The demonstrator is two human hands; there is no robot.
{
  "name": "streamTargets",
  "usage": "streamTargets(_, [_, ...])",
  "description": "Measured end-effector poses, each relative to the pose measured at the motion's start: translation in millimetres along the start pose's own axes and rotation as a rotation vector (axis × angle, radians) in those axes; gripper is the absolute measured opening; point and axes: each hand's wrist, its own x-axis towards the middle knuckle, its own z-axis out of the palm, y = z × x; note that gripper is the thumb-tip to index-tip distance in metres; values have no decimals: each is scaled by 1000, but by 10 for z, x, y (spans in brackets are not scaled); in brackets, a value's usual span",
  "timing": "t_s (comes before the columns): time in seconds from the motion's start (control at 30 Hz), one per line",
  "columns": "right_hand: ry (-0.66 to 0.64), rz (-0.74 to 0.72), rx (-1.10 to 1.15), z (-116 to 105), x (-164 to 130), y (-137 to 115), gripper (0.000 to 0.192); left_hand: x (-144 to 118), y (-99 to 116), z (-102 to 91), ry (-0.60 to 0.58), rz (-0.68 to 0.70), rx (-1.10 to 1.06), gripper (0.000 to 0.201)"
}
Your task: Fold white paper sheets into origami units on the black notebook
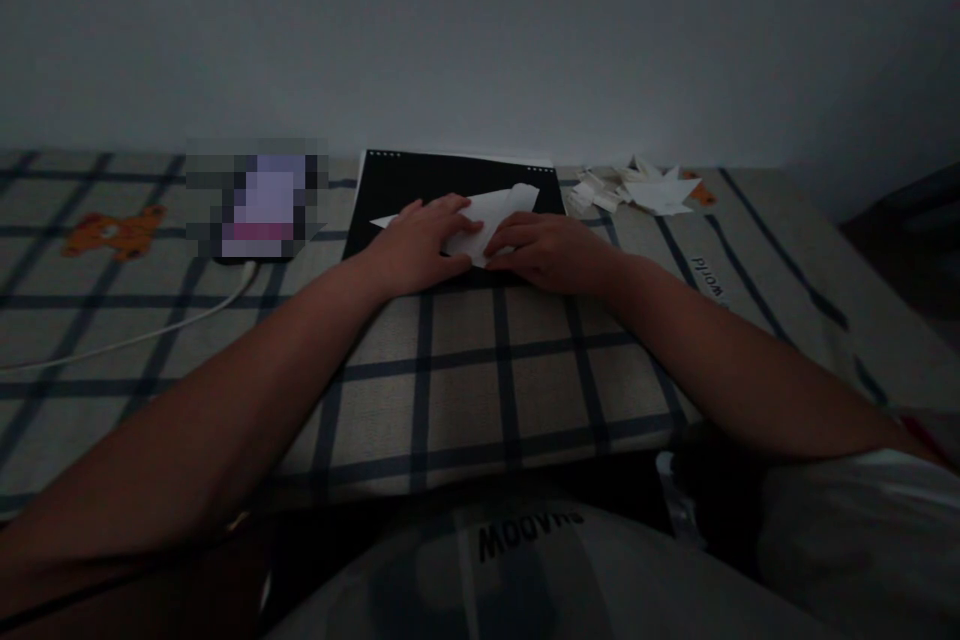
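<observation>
A white sheet of folded paper [491, 210] lies on a black spiral-hole pad [397, 175], with a pointed end to the left and a raised, curled edge at the upper right. My left hand [420, 245] rests over the paper's left part, fingers spread and thumb apart along the near edge. From the other side, my right hand [547, 250] has its fingers drawn together on the paper's near corner, close to my left thumb. Both palms cover parts of the sheet and the pad.
Right of the pad sits a cluster of folded white paper pieces [645, 188]. A phone with a blurred screen [266, 205] is at the left, a white cable [180, 323] plugged into it. A checked cloth [465, 390] covers the table, which meets a pale wall [465, 40].
</observation>
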Motion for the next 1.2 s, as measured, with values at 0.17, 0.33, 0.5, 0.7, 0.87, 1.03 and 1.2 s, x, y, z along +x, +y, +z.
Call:
streamTargets(0.17, [-28, 30, 44, 4, 5, 7, 33, -10, 7, -16, 5, -7, -31, 64])
streamTargets(0.33, [-28, 34, 33, 8, -2, 12, 34, -15, 8, -18, 6, -4, -35, 64])
streamTargets(0.5, [-57, 37, -3, -18, 11, 2, 35, -13, 16, -25, 9, 2, -41, 64])
streamTargets(0.7, [-84, 8, -88, -44, 23, -13, 36, -6, 29, -33, -11, -21, -18, 65])
streamTargets(0.87, [65, -60, -152, -15, 5, 19, 34, -11, 8, -20, -16, -30, -18, 62])
streamTargets(1.03, [83, -55, -156, 42, -37, 72, 34, -16, 8, -23, -3, -21, -10, 60])
streamTargets(1.2, [34, -60, -155, 58, -77, 123, 34, -20, 23, -44, -31, -28, -14, 63])
